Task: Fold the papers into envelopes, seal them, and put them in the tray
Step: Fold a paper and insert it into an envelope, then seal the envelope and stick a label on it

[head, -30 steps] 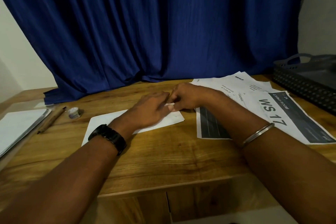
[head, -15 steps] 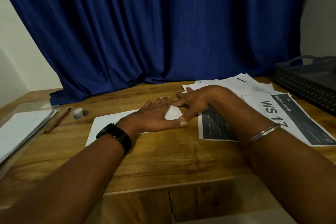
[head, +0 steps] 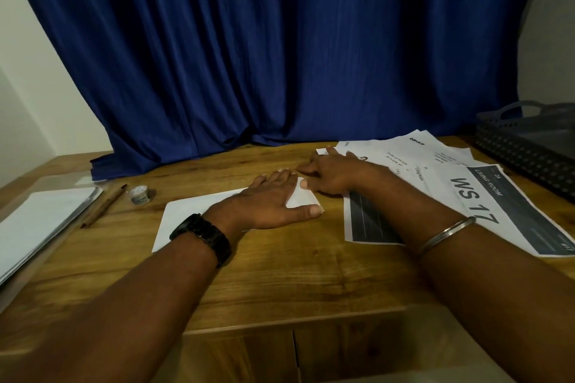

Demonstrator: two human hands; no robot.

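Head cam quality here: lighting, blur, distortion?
Head view: dim warm light, forearms near the lens fall into shadow; wide-angle bend leans the curtain and table edges; left hand, right hand and white paper are sharp, the WS 17 sheet reads clearly; the tray at the right edge is dark and soft.

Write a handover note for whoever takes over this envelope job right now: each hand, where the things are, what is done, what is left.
Left hand: flat, fingers straight, pressing the white paper on the table.
Right hand: open, fingertips pressing the paper's right end, beside the left.
Printed sheets lie to the right, the tray at the far right, a spare stack at the left.
Done: a fold at the paper's right end seems under way; no finished envelope shows.
Left: finish folding, seal, put it in the tray, then do the other sheets.
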